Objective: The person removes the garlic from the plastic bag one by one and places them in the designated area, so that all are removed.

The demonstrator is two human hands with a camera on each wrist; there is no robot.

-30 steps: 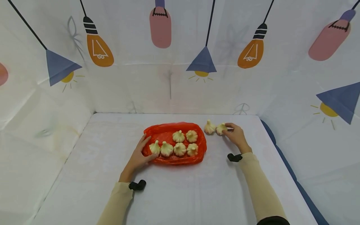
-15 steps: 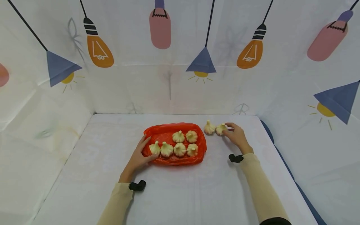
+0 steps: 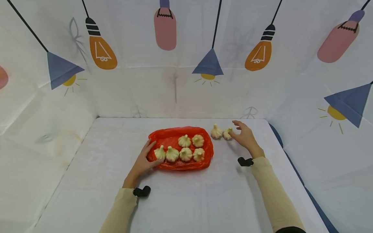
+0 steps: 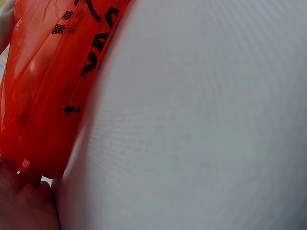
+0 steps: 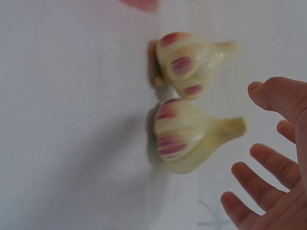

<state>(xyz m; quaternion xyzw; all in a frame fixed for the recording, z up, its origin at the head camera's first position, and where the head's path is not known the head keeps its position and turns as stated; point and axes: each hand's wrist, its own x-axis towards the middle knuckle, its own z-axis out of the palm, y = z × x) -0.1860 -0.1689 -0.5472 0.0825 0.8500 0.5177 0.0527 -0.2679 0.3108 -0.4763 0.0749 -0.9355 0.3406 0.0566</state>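
Observation:
A tray wrapped in red plastic film (image 3: 166, 136) holds several garlic bulbs (image 3: 184, 141), four-square to the table. My left hand (image 3: 144, 161) grips its left end, fingers along the side and thumb at the front edge. In the left wrist view the film (image 4: 53, 96) shows black lettering. Two more garlic bulbs stand side by side right of the tray: one nearer it (image 3: 216, 132), one farther right (image 3: 228, 134). My right hand (image 3: 245, 137) hovers beside the right bulb, fingers spread. In the right wrist view the hand (image 5: 288, 206) is apart from both bulbs, whose sides carry purple streaks.
White cloth covers the table (image 3: 180, 200). A white curtain (image 3: 131, 87) printed with lamps and bulbs hangs behind and at both sides. Dark blue fabric (image 3: 294, 168) shows along the right table edge. A black wrist strap (image 3: 142, 191) sits on the left wrist.
My right hand has let go of the right garlic bulb, opened its fingers and drawn slightly to the right. The left hand and the tray have stayed in place.

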